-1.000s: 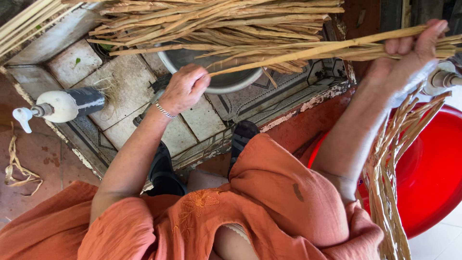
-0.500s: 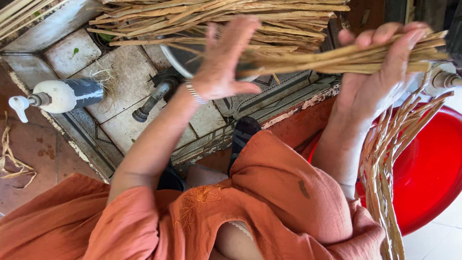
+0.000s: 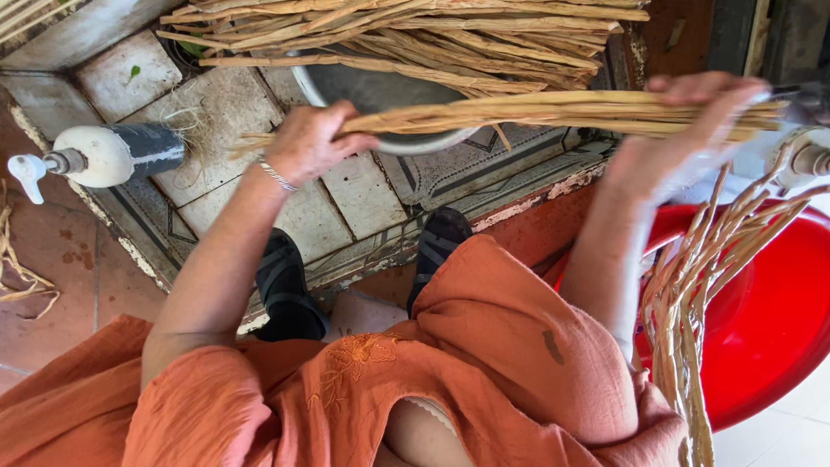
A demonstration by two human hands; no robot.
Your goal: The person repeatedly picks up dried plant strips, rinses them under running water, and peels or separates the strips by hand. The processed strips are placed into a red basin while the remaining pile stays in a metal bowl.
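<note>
Both hands grip one bundle of long, dry tan reed strips (image 3: 553, 112)

The left hand (image 3: 307, 143) clamps one end, the right hand (image 3: 683, 130) the other; above both, loose strips could slip out toward the grey metal basin (image 3: 380, 91) if either grip slackens.

Dry, fibrous straw-coloured reed strips (image 3: 553, 112) (matt, rough-edged) lie over a dull grey metal basin (image 3: 380, 95). Beside them, a glossy red plastic tub (image 3: 761, 329), worn, chipped floor tiles (image 3: 216, 112) and soft orange cloth (image 3: 484, 363).
</note>
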